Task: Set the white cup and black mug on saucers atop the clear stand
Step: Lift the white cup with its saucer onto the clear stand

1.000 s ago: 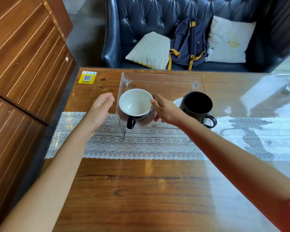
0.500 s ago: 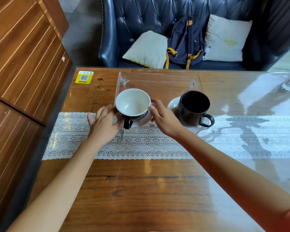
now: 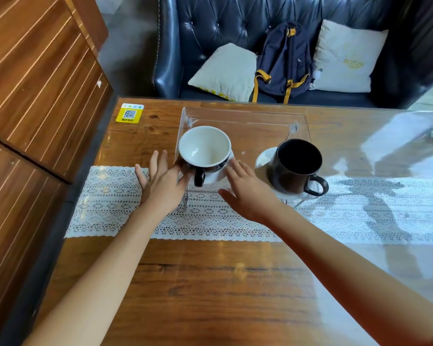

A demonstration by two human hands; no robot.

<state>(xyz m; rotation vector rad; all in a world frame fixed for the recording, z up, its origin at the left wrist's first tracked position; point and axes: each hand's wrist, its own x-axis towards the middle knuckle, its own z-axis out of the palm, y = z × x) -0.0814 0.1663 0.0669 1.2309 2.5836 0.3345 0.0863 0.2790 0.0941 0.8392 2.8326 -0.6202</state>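
The white cup (image 3: 205,146), black outside with a black handle facing me, sits on a white saucer (image 3: 218,176) at the left end of the clear stand (image 3: 248,118). The black mug (image 3: 296,166) stands on a second white saucer (image 3: 262,159) at the stand's right end, handle to the right. My left hand (image 3: 161,186) lies against the cup's left side, thumb touching the saucer edge, fingers straight and apart. My right hand (image 3: 248,196) hovers by the saucer's right edge with fingers spread, gripping nothing.
A white lace runner (image 3: 360,216) crosses the glass-topped wooden table under the stand's front. A yellow QR sticker (image 3: 129,113) is at the far left corner. A wood panel wall (image 3: 35,96) borders the left. Behind is a dark sofa with a backpack (image 3: 285,61) and cushions.
My left hand came in from the table to the cup's left side. My right hand let go of the saucer's right edge and spread its fingers. The mug has not moved.
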